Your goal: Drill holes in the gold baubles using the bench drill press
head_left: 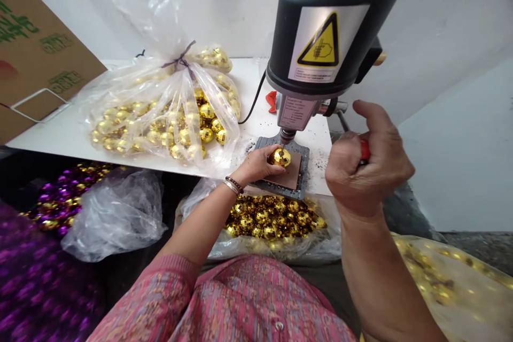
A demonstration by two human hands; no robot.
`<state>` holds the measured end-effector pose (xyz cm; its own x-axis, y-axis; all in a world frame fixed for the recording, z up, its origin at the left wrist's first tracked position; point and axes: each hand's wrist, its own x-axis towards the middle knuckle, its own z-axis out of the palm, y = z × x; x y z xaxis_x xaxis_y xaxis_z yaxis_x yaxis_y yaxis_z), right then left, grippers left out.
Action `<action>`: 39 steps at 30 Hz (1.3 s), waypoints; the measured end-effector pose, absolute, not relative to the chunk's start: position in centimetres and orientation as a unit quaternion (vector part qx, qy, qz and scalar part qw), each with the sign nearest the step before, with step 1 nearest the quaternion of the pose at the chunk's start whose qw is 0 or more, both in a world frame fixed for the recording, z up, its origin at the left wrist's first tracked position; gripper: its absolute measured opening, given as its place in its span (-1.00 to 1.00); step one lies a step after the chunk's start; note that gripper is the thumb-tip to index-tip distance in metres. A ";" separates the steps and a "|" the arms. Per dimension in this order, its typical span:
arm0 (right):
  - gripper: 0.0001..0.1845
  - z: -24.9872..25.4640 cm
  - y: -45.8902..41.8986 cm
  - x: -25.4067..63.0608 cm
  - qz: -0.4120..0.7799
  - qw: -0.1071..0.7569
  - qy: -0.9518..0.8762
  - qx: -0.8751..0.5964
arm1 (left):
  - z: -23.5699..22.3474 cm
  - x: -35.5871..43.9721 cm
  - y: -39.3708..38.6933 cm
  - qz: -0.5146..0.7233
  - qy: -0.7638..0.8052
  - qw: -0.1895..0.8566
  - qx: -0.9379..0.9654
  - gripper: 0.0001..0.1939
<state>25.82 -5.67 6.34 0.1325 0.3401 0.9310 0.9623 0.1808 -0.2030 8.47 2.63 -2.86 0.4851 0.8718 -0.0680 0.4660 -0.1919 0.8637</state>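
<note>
My left hand (256,164) grips a gold faceted ball (280,157) and holds it on the brown pad of the drill press base (300,184). The ball sits directly under the drill bit (286,140) of the black bench drill press (328,32). To the right of the machine, my right hand (366,163) is closed round the red-tipped feed lever (364,150). A beaded bracelet circles my left wrist.
A tied clear bag of gold balls (168,112) lies on the white tabletop (52,133). An open bag of gold balls (272,222) sits below the table edge. Purple and gold balls (60,197) lie at left, a cardboard box (36,48) behind. Another bag (452,283) is at right.
</note>
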 end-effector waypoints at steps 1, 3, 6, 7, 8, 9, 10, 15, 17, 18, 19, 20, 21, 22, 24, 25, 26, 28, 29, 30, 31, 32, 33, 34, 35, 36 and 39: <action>-0.57 6.2 -5.6 25.8 -0.316 0.505 -0.584 -0.551 | -2.9 8.5 2.6 0.228 0.452 0.446 0.738 -0.36; -0.59 6.0 -5.6 25.7 -0.330 0.510 -0.588 -0.534 | -3.0 8.5 2.6 0.231 0.451 0.441 0.740 -0.40; -0.58 5.7 -5.5 25.6 -0.343 0.511 -0.584 -0.529 | -2.8 8.5 2.4 0.238 0.452 0.432 0.743 -0.46; -0.57 5.6 -5.5 25.6 -0.345 0.511 -0.581 -0.532 | -2.8 8.5 2.3 0.239 0.452 0.430 0.744 -0.47; -0.57 5.5 -5.5 25.6 -0.347 0.511 -0.579 -0.532 | -2.7 8.5 2.3 0.240 0.452 0.429 0.744 -0.49; -0.56 5.4 -5.4 25.6 -0.348 0.516 -0.576 -0.530 | -2.6 8.5 2.2 0.240 0.453 0.428 0.744 -0.50; -0.57 5.2 -5.4 25.6 -0.349 0.521 -0.573 -0.527 | -2.6 8.5 2.1 0.241 0.456 0.427 0.743 -0.50; -0.61 3.7 -5.3 25.6 -0.342 0.539 -0.583 -0.503 | -2.4 8.4 1.9 0.241 0.451 0.435 0.741 -0.49; -0.61 3.7 -5.2 25.7 -0.332 0.548 -0.582 -0.500 | -2.5 8.4 2.0 0.243 0.445 0.444 0.738 -0.48; -0.61 4.1 -5.2 25.7 -0.328 0.553 -0.578 -0.502 | -2.6 8.4 2.0 0.245 0.445 0.447 0.737 -0.47; -0.62 4.8 -5.0 25.7 -0.323 0.561 -0.573 -0.503 | -2.7 8.5 2.0 0.245 0.445 0.448 0.735 -0.46; -0.62 5.7 -4.9 25.7 -0.311 0.573 -0.566 -0.505 | -2.8 8.5 2.0 0.247 0.445 0.449 0.735 -0.45; -0.62 6.8 -4.6 25.8 -0.294 0.586 -0.559 -0.508 | -2.9 8.5 1.9 0.251 0.444 0.448 0.734 -0.44; -0.62 8.0 -4.4 25.8 -0.269 0.604 -0.551 -0.509 | -2.9 8.5 1.7 0.257 0.442 0.446 0.734 -0.43; -0.60 10.2 -3.8 26.0 -0.210 0.622 -0.547 -0.519 | -2.7 8.2 1.2 0.271 0.441 0.441 0.733 -0.42; -0.60 11.1 -3.6 26.1 -0.187 0.622 -0.554 -0.521 | -2.5 7.9 0.8 0.278 0.440 0.439 0.732 -0.41; -0.59 11.7 -3.4 26.2 -0.172 0.620 -0.559 -0.522 | -2.3 7.5 0.3 0.283 0.440 0.437 0.732 -0.40; -0.58 12.3 -3.2 26.4 -0.159 0.618 -0.566 -0.522 | -2.0 6.4 -0.7 0.286 0.436 0.431 0.736 -0.38; -0.57 12.3 -3.1 26.4 -0.158 0.621 -0.564 -0.521 | -1.9 5.7 -1.3 0.284 0.432 0.428 0.741 -0.38; -0.57 12.2 -3.1 26.4 -0.159 0.626 -0.560 -0.519 | -1.8 5.0 -1.9 0.282 0.426 0.425 0.747 -0.38; -0.57 12.1 -3.1 26.4 -0.159 0.630 -0.556 -0.518 | -1.8 4.3 -2.4 0.280 0.419 0.423 0.753 -0.38; -0.57 12.0 -3.1 26.4 -0.158 0.633 -0.552 -0.520 | -1.8 3.6 -3.0 0.278 0.413 0.424 0.757 -0.39; -0.57 11.9 -3.1 26.3 -0.156 0.635 -0.548 -0.522 | -1.8 2.8 -3.5 0.275 0.407 0.426 0.760 -0.39; -0.58 11.8 -3.0 26.3 -0.155 0.636 -0.544 -0.525 | -1.8 2.1 -3.9 0.271 0.402 0.427 0.763 -0.39; -0.57 11.7 -3.0 26.3 -0.155 0.636 -0.541 -0.527 | -1.7 1.4 -4.4 0.264 0.399 0.425 0.768 -0.38; -0.57 11.7 -3.0 26.3 -0.155 0.636 -0.540 -0.528 | -1.7 0.8 -4.7 0.256 0.397 0.420 0.775 -0.36; -0.57 11.7 -3.1 26.4 -0.154 0.633 -0.543 -0.530 | -1.5 -0.9 -5.2 0.259 0.403 0.403 0.780 -0.29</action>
